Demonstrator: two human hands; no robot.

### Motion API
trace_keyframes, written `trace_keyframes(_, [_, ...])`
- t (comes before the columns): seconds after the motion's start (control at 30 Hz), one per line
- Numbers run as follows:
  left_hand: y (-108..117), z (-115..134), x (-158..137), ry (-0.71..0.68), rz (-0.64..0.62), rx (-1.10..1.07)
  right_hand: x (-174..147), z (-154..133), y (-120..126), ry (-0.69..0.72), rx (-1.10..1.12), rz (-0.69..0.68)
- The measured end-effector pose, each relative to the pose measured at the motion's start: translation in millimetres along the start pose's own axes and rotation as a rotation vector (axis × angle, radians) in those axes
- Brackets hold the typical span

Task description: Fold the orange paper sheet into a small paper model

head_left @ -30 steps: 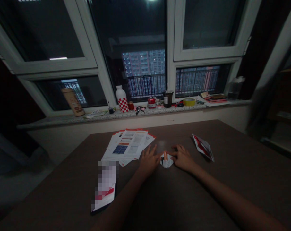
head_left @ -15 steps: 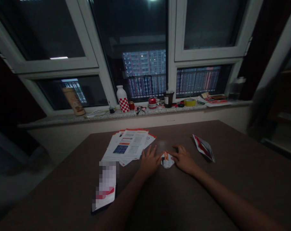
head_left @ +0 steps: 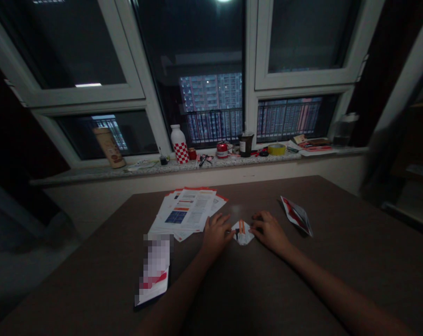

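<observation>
A small folded piece of printed paper (head_left: 243,234), with orange and dark marks and a pointed top, lies on the dark table between my hands. At its left corner, my left hand (head_left: 216,233) has the thumb and index finger closed on the edge, the other fingers loosely curled. My right hand (head_left: 270,232) does the same at the right corner, its fingertips close together on the paper. Fine contact is hard to see in the dim light. Just beyond my left hand is a stack of printed sheets (head_left: 190,212) with orange edges.
Beside my left forearm lies a phone (head_left: 153,275) with a blurred screen. Another folded paper piece (head_left: 297,215), red and white, stands right of my right hand. Along the windowsill are a checkered bottle (head_left: 180,145), a tan flask (head_left: 109,147), yellow tape (head_left: 276,149) and a red can (head_left: 222,150).
My fingertips have drawn back from the top of the folded paper to its left and right corners. The paper now looks flatter and more pointed. The view has shifted slightly.
</observation>
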State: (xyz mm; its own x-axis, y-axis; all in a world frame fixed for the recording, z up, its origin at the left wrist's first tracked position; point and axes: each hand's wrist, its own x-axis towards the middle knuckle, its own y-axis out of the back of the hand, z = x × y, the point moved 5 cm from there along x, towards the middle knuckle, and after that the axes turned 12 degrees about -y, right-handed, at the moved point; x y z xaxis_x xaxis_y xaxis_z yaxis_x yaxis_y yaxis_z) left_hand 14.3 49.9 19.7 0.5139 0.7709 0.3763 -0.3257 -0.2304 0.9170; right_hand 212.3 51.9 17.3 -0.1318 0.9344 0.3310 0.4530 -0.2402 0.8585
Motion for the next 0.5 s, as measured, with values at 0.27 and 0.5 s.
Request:
trace_keyframes(0.27, [2.2,1.2,-2.9,0.041,-0.067,0.011,-1.4,-1.4,1.6,0.006,-0.092,-0.076])
trace_keyframes(0.5, [-0.2,0.8,-2.7,0.016,-0.087,0.061,-3.0,-0.2,2.2,0.000,-0.131,-0.098])
